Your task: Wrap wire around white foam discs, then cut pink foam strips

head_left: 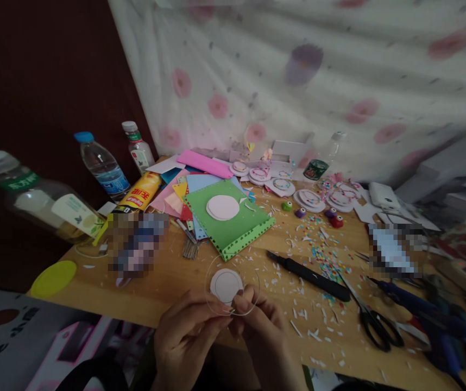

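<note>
- Hands, one pair, lower centre of the frame: left hand (192, 323) and right hand (262, 320), thumbs and forefingers pinched together on a thin clear loop (206, 279).
- Loop, one, just above the fingers: its lower edge is gripped, the rest stands free.
- Handling (judged by eye): very light, springy, probably slippery; easily bent out of round. Best held at the lower edge, between thumb and fingertip.
- Appearance: near-circular, colourless, hair-fine; a smaller ring shows inside it, against a white disc (225, 278) (held or lying, cannot tell).
- Surroundings: green card (233, 236) above centre; black craft knife (314, 278) right of centre; scissors (379, 328) lower right.
</note>
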A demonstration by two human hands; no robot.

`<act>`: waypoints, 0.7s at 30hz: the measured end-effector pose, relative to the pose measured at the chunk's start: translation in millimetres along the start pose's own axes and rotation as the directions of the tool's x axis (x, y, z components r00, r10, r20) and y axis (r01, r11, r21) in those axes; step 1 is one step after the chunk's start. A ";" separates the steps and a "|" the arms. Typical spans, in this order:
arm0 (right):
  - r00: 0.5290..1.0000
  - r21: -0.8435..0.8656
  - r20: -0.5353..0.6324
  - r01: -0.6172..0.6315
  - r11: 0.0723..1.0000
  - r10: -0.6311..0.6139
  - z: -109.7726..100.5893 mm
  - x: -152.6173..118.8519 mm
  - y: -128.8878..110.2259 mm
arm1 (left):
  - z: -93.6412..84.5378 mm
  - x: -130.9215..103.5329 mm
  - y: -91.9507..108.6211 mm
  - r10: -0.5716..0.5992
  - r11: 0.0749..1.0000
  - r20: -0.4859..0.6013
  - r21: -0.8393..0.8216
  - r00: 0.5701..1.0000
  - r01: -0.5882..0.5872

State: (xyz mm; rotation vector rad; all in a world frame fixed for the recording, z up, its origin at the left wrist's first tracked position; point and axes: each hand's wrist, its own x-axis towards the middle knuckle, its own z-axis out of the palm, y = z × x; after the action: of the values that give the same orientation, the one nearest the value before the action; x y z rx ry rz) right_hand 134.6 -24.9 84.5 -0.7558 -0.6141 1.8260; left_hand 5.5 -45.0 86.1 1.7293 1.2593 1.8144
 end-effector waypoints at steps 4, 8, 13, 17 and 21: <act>0.999 0.058 -0.017 -0.050 0.997 0.051 3.9 -3.2 -2.3 | -0.1 0.8 1.7 -0.006 1.000 -0.003 0.014 1.000 0.006; 0.999 0.081 -0.022 -0.048 0.996 0.050 11.6 -7.4 -5.8 | -0.1 -0.2 2.4 -0.038 0.999 0.011 0.027 0.999 0.038; 0.999 0.094 -0.017 -0.026 0.995 0.028 17.5 -11.5 -6.7 | 1.1 -2.2 2.5 -0.008 0.999 -0.025 0.037 1.000 0.008; 0.999 0.120 0.008 -0.037 0.992 0.036 18.3 -11.5 -4.5 | 3.2 -5.3 0.7 0.023 1.000 -0.049 0.013 0.999 -0.022; 1.000 0.155 0.023 -0.017 0.988 0.013 15.4 -10.1 4.2 | 2.8 -9.0 -1.2 0.120 0.988 -0.065 0.105 0.991 -0.113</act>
State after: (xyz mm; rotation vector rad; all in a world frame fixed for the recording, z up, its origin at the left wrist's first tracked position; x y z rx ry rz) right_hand 123.5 -36.8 94.1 -0.6383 -0.4756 1.8739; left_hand 9.6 -50.1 79.2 1.8424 1.3246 1.9245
